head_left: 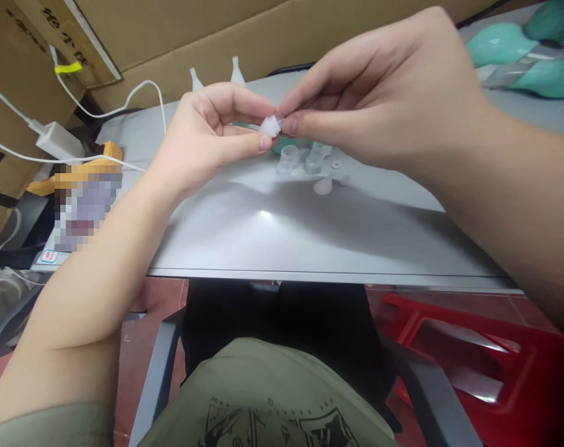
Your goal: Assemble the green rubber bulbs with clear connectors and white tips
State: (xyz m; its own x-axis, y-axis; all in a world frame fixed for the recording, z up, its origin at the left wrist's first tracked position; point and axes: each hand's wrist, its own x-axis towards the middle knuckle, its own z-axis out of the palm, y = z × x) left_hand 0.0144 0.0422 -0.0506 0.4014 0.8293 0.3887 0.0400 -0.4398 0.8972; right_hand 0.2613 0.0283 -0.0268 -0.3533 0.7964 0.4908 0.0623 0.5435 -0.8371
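Observation:
My left hand (pixel 207 133) and my right hand (pixel 379 93) meet above the grey table (pixel 272 230), both pinching one small translucent white plastic piece (pixel 269 126) between thumb and fingertips. Just below and behind it, several small clear plastic parts (pixel 305 161) lie on the table: little cups, a washer-like ring and a rounded cap. A teal object is partly hidden behind my fingers.
Two white pointed nozzles (pixel 238 70) stand at the table's far edge by cardboard boxes (pixel 179 37). A white charger and cable (pixel 58 139) lie at the left. Teal rubber bulbs (pixel 510 46) sit at the far right. A red plastic stool (pixel 473 354) is under the table at right.

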